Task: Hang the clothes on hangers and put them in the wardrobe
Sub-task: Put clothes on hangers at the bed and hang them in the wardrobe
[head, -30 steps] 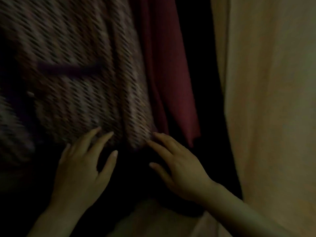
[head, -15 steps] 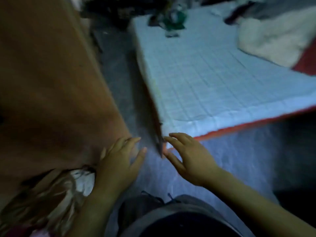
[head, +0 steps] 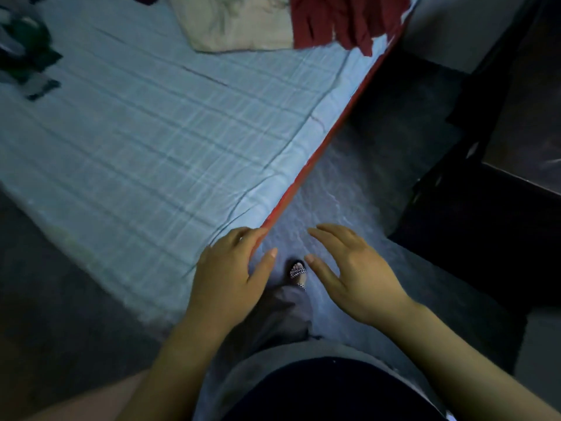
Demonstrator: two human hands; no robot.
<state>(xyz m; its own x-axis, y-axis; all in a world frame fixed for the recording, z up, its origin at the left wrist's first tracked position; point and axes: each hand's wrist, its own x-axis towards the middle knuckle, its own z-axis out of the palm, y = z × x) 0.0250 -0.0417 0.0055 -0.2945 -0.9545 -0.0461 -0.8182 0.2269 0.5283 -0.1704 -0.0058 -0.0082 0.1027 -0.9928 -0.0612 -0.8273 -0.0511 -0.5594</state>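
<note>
With the left hand (head: 226,278) and right hand (head: 358,278) both empty, fingers loosely spread over the bed's (head: 151,132) near corner, the red garment (head: 337,19) and beige garment (head: 236,25) lie at its far end, where a hasty grab could drag either off the bed's edge.

Home bedroom; bed (head: 151,132), strewn clothes (head: 343,19).

Matt pale-blue checked cotton bedsheet (head: 145,141), creased; crumpled beige cloth garment (head: 236,25); dark-red soft fabric garment (head: 343,19); grey mottled floor (head: 349,189), faintly glossy.
</note>
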